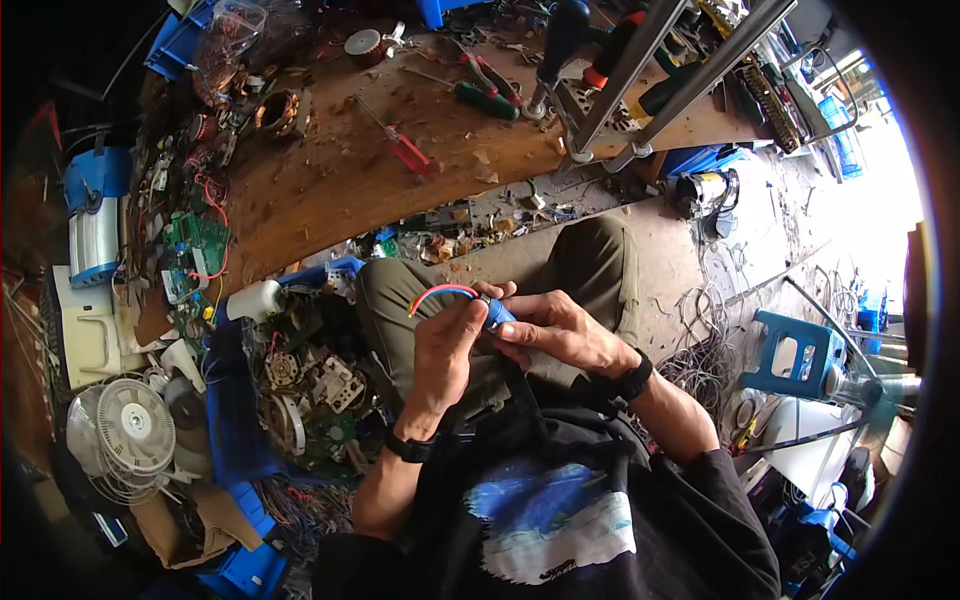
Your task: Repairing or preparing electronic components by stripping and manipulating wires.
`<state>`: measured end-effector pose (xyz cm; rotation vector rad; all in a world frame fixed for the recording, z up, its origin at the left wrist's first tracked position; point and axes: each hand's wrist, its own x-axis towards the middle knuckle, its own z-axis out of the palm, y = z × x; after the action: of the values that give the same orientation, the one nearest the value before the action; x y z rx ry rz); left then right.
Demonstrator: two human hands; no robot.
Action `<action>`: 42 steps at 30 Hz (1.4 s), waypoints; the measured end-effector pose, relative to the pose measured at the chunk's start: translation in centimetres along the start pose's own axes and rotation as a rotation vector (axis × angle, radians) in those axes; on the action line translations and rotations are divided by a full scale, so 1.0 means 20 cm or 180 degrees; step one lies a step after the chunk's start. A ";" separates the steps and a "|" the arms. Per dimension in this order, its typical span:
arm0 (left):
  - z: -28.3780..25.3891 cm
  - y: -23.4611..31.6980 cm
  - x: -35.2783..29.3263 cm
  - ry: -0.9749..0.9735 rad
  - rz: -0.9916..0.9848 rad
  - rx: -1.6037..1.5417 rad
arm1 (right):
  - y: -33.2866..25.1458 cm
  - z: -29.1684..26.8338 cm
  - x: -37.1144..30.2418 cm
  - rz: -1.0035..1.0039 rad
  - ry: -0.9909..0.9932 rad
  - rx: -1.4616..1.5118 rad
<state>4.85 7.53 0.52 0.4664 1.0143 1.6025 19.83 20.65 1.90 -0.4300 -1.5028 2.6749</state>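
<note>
Above my lap, both hands hold a small blue cylindrical part (496, 314) with coloured wires (440, 291) coming from it. The wires, red and blue among them, arch out to the left past my fingers. My left hand (447, 345) is closed, its thumb and fingers pinching the part near the wire end. From the other side my right hand (560, 328) grips it, thumb laid along the blue body. Fingers cover much of the part, so its exact kind cannot be made out.
Ahead stands a wooden bench (330, 190) with a red-handled screwdriver (408, 153), green-handled pliers (487, 100) and a metal-posted press (600, 120). Left are a blue crate (235, 425) of motor parts and a fan (135, 425). Right, a blue stool (785, 355) stands beyond tangled wire (690, 345).
</note>
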 end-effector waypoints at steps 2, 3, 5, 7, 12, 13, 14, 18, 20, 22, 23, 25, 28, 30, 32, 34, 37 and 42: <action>0.03 -0.01 0.01 0.0109 0.0137 0.0102 | -0.02 0.02 -0.01 -0.0111 0.0100 -0.0556; 0.04 -0.02 0.01 0.0183 0.0254 0.0087 | -0.03 0.04 -0.02 -0.0032 0.0381 -0.0778; 0.05 -0.02 0.02 0.0249 0.0367 0.0075 | -0.03 0.06 -0.03 0.0043 0.0671 -0.0996; 0.07 -0.02 0.02 0.0172 0.0262 -0.0217 | -0.01 0.07 -0.03 -0.0073 0.0891 -0.0700; 0.12 -0.04 0.00 0.0127 0.0248 -0.0404 | 0.02 -0.01 -0.04 -0.0026 -0.0070 0.0569; 0.13 -0.05 0.00 0.0158 0.0245 -0.0374 | 0.03 -0.01 -0.05 0.0081 -0.0230 0.1310; 0.15 -0.05 -0.01 0.0224 0.0229 -0.0425 | 0.05 0.00 -0.07 0.0093 -0.0270 0.1532; 0.17 -0.03 -0.02 0.0101 0.0453 -0.0778 | 0.10 0.00 -0.12 0.0610 -0.0416 0.2406; 0.15 -0.01 0.00 0.0022 0.0500 -0.0562 | 0.11 -0.02 -0.12 0.0685 -0.0592 0.2480; 0.13 0.01 0.02 0.0001 0.0278 -0.0544 | 0.11 -0.05 -0.12 0.0618 -0.0743 0.2587; 0.13 0.01 0.04 -0.0015 0.0342 -0.0690 | 0.10 -0.06 -0.11 0.0571 -0.0607 0.2506; 0.11 0.01 0.06 -0.0078 0.0468 -0.0270 | 0.08 -0.10 -0.11 0.0531 -0.0725 0.2326; 0.08 -0.01 0.09 0.0085 0.0531 -0.0364 | 0.05 -0.12 -0.11 0.0275 -0.0456 0.1339; 0.06 -0.04 0.11 0.0286 0.0532 -0.0488 | 0.03 -0.12 -0.11 0.0343 -0.0239 0.1109; 0.04 -0.06 0.13 0.0351 0.0580 -0.0613 | 0.00 -0.12 -0.12 0.0412 0.0035 0.0842; 0.02 -0.07 0.14 0.0800 0.0351 -0.0301 | -0.02 -0.12 -0.13 0.0361 0.0262 0.0558; -0.01 -0.04 0.14 0.0585 0.0306 0.0440 | -0.06 -0.15 -0.14 0.0274 0.0532 0.0042; -0.04 0.03 0.09 0.0179 0.0180 0.0855 | -0.09 -0.18 -0.17 0.0143 0.0643 -0.0703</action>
<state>3.41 8.86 0.13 0.6393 1.2770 1.5424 23.77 24.00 2.31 -0.7289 -1.7483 2.4161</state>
